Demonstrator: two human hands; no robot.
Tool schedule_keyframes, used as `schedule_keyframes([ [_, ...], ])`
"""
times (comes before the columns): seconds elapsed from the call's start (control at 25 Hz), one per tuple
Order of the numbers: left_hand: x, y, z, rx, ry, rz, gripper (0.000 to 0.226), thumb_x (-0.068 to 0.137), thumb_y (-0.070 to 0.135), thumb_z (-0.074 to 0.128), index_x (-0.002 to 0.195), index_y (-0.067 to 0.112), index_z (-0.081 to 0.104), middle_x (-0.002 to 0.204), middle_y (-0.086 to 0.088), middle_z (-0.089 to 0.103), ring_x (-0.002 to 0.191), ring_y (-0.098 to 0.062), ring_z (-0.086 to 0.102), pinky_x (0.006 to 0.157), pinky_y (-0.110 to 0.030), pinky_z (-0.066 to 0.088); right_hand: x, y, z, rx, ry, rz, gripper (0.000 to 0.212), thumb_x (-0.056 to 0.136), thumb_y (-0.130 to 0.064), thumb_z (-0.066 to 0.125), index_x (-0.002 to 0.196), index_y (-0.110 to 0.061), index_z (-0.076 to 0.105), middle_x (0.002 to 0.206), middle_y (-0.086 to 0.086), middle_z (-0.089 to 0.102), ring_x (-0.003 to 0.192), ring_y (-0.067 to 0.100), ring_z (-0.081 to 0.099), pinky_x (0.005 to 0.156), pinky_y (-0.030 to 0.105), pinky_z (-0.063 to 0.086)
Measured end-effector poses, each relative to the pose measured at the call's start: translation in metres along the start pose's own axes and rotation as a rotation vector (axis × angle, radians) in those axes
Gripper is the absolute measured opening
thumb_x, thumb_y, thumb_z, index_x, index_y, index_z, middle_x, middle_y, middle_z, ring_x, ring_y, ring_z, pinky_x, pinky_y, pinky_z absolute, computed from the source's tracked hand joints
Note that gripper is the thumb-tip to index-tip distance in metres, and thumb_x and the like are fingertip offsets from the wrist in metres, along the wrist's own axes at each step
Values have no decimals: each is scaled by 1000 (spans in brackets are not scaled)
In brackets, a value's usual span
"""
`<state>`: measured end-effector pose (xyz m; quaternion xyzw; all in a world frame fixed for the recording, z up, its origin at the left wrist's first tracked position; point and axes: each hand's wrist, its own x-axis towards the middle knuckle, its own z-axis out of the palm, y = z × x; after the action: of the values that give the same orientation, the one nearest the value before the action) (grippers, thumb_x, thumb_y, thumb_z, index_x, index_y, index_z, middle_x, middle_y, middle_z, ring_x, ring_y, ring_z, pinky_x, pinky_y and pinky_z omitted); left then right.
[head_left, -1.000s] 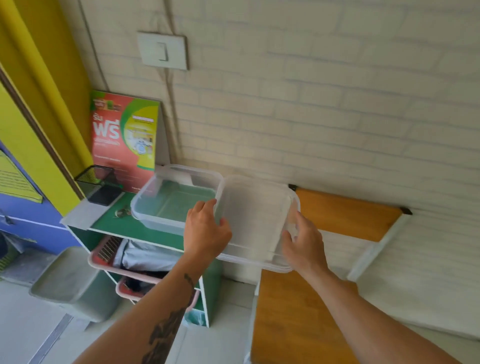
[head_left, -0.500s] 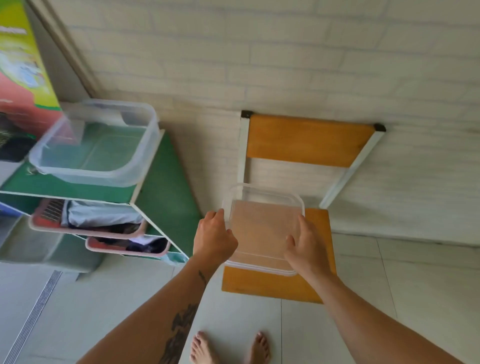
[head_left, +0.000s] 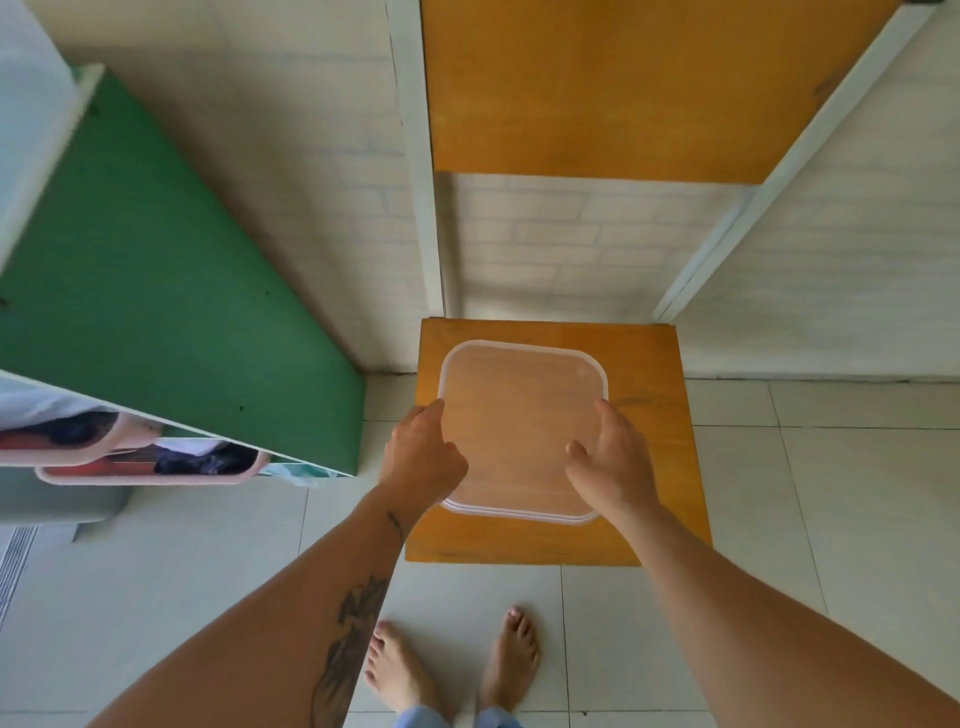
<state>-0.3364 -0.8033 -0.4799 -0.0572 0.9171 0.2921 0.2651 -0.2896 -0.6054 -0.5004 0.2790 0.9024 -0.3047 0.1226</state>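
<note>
A clear plastic lid (head_left: 519, 415) with rounded corners lies flat over the orange wooden chair seat (head_left: 660, 530). My left hand (head_left: 421, 457) grips the lid's left edge with curled fingers. My right hand (head_left: 608, 462) holds the lid's right edge, thumb on top and fingers curled around the rim. Whether the lid rests fully on the seat or hovers just above it cannot be told.
The chair's orange backrest (head_left: 623, 88) with white frame stands against the white brick wall. A green-sided shelf unit (head_left: 156, 291) with pink baskets (head_left: 150, 475) of clothes is at the left. My bare feet (head_left: 452, 665) stand on the tiled floor below the chair.
Both hands carried the lid from beside the clear tub on the green shelf rightward and down onto the chair seat. The view tilted downward; the tub has left the frame.
</note>
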Motion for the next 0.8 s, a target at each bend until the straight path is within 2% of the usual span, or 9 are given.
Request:
schedule_keyframes([
  [0.16,17,-9,17,-34,-102,-58,70,86,4,54,151,17,34,143,-6,51,126,-28,50,98,-40,50,20,8,9,36,-68,45,69,89,-22,67,149,-20,32,147,4,45,134,27,43,103,43,44],
  [0.28,20,-11,20,-87,-197,-65,66,88,4,52,151,17,33,144,-5,48,111,-23,47,85,-31,48,25,6,8,50,-130,43,64,89,-20,64,147,-19,35,143,4,46,132,27,44,101,39,42],
  [0.36,19,-11,16,-92,-218,-48,59,90,6,52,146,15,37,142,-6,50,105,-19,44,83,-28,44,24,1,4,46,-149,29,64,90,-20,63,148,-20,34,145,3,44,133,27,44,102,39,42],
  [0.48,10,-9,2,-109,-175,-46,58,89,10,53,146,17,41,145,-6,50,116,-24,53,98,-36,50,13,-18,-9,37,-156,-13,64,93,-23,62,150,-21,32,152,2,38,137,25,39,105,37,39],
  [0.56,1,-2,-17,-139,-118,-58,57,90,11,51,146,19,44,147,-5,50,128,-27,52,104,-38,48,5,-35,-21,48,-163,-64,63,93,-23,61,150,-21,32,153,1,37,138,24,38,105,36,38],
  [0.64,-13,5,-39,-200,-70,-50,50,90,8,48,138,19,55,138,-3,59,123,-23,57,96,-29,47,-10,-56,-37,59,-172,-121,60,93,-23,60,148,-20,36,151,0,39,136,23,41,101,32,39],
  [0.72,-34,17,-71,-257,-11,-22,43,89,9,44,127,20,64,124,-1,68,109,-17,64,87,-23,46,-28,-80,-57,87,-175,-187,56,92,-22,61,144,-23,42,144,-1,47,130,21,47,95,27,40],
  [0.8,-53,27,-95,-295,45,4,38,90,12,44,116,23,69,112,3,72,94,-11,67,76,-14,46,-46,-103,-74,95,-188,-233,53,91,-23,61,142,-23,45,140,-1,51,127,19,49,95,26,40],
])
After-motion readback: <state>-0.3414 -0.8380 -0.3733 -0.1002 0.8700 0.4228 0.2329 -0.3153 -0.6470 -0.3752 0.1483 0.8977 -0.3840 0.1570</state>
